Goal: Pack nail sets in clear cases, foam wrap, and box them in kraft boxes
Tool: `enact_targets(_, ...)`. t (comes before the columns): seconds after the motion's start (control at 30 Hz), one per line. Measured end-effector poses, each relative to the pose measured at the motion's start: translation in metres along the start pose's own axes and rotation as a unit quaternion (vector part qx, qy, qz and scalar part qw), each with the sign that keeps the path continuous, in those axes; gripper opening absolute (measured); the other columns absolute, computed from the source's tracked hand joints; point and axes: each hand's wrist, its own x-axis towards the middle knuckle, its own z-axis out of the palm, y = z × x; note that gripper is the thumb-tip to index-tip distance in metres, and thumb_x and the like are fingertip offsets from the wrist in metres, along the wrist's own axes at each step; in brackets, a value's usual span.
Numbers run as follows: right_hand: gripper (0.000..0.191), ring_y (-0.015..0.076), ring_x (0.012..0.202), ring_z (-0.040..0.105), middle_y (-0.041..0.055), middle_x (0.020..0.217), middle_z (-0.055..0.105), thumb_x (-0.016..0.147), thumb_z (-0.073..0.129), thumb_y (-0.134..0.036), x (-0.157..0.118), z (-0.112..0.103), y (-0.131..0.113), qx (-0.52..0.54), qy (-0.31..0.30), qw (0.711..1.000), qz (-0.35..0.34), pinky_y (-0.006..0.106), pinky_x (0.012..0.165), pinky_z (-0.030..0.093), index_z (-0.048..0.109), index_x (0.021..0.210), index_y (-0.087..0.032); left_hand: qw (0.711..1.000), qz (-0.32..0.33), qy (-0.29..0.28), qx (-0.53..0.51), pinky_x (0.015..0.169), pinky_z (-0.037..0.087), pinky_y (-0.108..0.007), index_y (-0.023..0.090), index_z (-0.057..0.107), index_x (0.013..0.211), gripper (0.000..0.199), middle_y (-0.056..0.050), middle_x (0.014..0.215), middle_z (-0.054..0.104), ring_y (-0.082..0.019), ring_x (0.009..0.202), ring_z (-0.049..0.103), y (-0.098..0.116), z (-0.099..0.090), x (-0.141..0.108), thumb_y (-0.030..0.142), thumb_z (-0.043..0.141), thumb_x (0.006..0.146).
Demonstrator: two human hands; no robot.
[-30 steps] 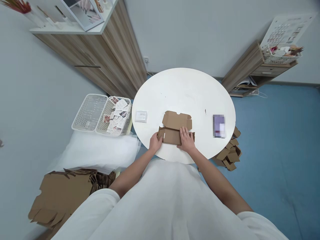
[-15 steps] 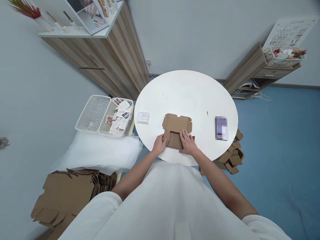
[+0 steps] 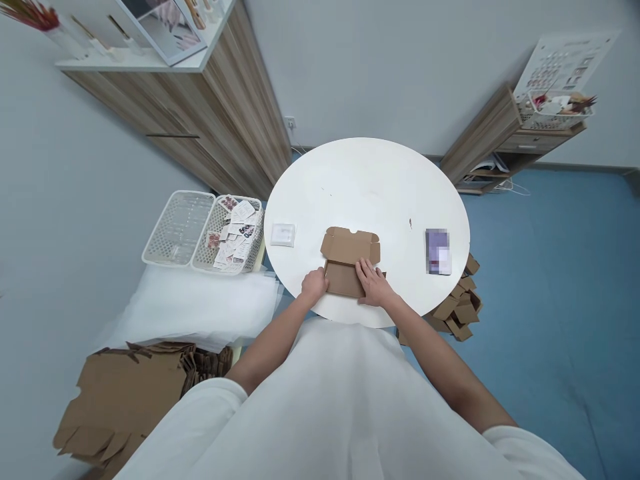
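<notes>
A brown cardboard mailer box (image 3: 349,248) lies on the white round table (image 3: 370,187), its lid laid back on the far side and its shallow tray facing up. At the tray's left end, my left hand (image 3: 315,285) is closed on the upright side wall. My right hand (image 3: 375,283) lies over the tray's right part with fingers stretched out, touching the cardboard; a small flap sticks out beyond it. Its palm hides that corner of the box.
Left on the table is a small clear packet (image 3: 283,235); right, a purple pixelated item (image 3: 438,251). A white basket of cards (image 3: 233,233) and flat cardboard blanks (image 3: 125,400) are at my left. Folded boxes (image 3: 457,307) stand below the table's right edge.
The left side flap of the tray, lying flat inward before, now stands up as a wall under my left hand. My right hand stays in about the same place. The view has shifted slightly.
</notes>
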Motion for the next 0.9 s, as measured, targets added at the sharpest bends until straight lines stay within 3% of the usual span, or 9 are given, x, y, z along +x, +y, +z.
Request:
enact_targets(0.07, 0.119, 0.0301, 0.135, -0.003, 0.0154, 0.148, -0.002, 0.057, 0.068, -0.046, 0.000, -0.002, 0.002, 0.000, 0.001, 1.000, 0.003, 0.050, 0.105, 0.015, -0.012, 0.139, -0.013, 0.999, 0.026, 0.006, -0.025, 0.067, 0.042, -0.032, 0.016, 0.049, 0.106, 0.030, -0.012, 0.092, 0.062, -0.026, 0.088, 0.059, -0.004, -0.001, -0.002, 0.033, 0.042, 0.082)
enact_targets(0.13, 0.119, 0.0299, 0.136, -0.002, 0.0156, 0.148, -0.001, 0.057, 0.069, -0.046, 0.000, -0.004, 0.005, -0.002, 0.000, 1.000, 0.002, 0.051, 0.105, 0.015, -0.012, 0.139, -0.013, 0.996, 0.059, 0.016, -0.070, 0.071, 0.042, -0.031, 0.016, 0.039, 0.121, 0.052, -0.010, 0.099, 0.061, -0.024, 0.091, 0.058, -0.010, -0.003, -0.007, 0.045, 0.046, 0.079)
enact_targets(0.23, 0.119, 0.0298, 0.136, -0.002, 0.0154, 0.148, 0.000, 0.058, 0.069, -0.046, 0.001, -0.007, 0.011, -0.004, -0.001, 1.000, -0.002, 0.051, 0.104, 0.014, -0.011, 0.140, -0.014, 0.985, 0.126, 0.027, -0.112, 0.075, 0.042, -0.030, 0.018, 0.011, 0.137, 0.094, -0.011, 0.118, 0.051, -0.024, 0.101, 0.054, -0.017, -0.009, -0.012, 0.057, 0.059, 0.066)
enact_targets(0.33, 0.119, 0.0303, 0.135, -0.001, 0.0143, 0.148, -0.002, 0.057, 0.069, -0.047, 0.002, -0.009, 0.016, -0.007, 0.001, 1.000, -0.010, 0.051, 0.104, 0.015, -0.011, 0.140, -0.016, 0.978, 0.193, 0.011, -0.084, 0.076, 0.042, -0.031, 0.023, 0.003, 0.140, 0.116, -0.013, 0.127, 0.043, -0.030, 0.108, 0.050, -0.016, -0.016, -0.010, 0.056, 0.070, 0.051)
enact_targets(0.47, 0.119, 0.0302, 0.135, 0.001, 0.0133, 0.148, 0.001, 0.056, 0.070, -0.047, 0.006, -0.012, 0.020, -0.002, 0.003, 1.000, -0.022, 0.050, 0.104, 0.015, -0.009, 0.140, -0.018, 0.980, 0.191, -0.012, -0.050, 0.075, 0.042, -0.032, 0.026, 0.008, 0.140, 0.121, -0.012, 0.119, 0.046, -0.032, 0.104, 0.052, -0.005, -0.023, 0.001, 0.050, 0.077, 0.043)
enact_targets(0.7, 0.110, 0.0303, 0.135, -0.003, 0.0110, 0.149, -0.001, 0.061, 0.065, -0.054, -0.009, -0.022, 0.031, 0.024, 0.041, 0.999, -0.003, 0.051, 0.105, 0.009, -0.003, 0.141, -0.019, 0.983, 0.174, -0.009, -0.060, 0.076, 0.041, -0.032, 0.027, 0.013, 0.139, 0.115, -0.012, 0.118, 0.046, -0.032, 0.102, 0.053, 0.008, -0.021, 0.006, 0.051, 0.076, 0.046)
enact_targets(0.8, 0.099, 0.0313, 0.135, -0.006, 0.0105, 0.149, -0.005, 0.068, 0.054, -0.060, -0.029, -0.018, 0.045, 0.099, 0.119, 0.984, 0.082, 0.053, 0.104, 0.011, 0.003, 0.141, -0.018, 0.984, 0.168, -0.009, -0.063, 0.073, 0.041, -0.031, 0.027, 0.010, 0.139, 0.114, -0.011, 0.118, 0.046, -0.031, 0.100, 0.054, 0.013, -0.016, 0.005, 0.052, 0.074, 0.047)
enact_targets(0.9, 0.089, 0.0292, 0.134, 0.014, 0.0135, 0.147, 0.010, 0.075, 0.043, -0.061, -0.048, -0.005, 0.057, 0.271, 0.172, 0.921, 0.219, 0.049, 0.101, 0.027, 0.003, 0.141, -0.017, 0.985, 0.156, -0.011, -0.066, 0.071, 0.041, -0.030, 0.027, 0.008, 0.139, 0.113, -0.011, 0.116, 0.046, -0.030, 0.098, 0.055, 0.018, -0.011, 0.004, 0.053, 0.072, 0.050)
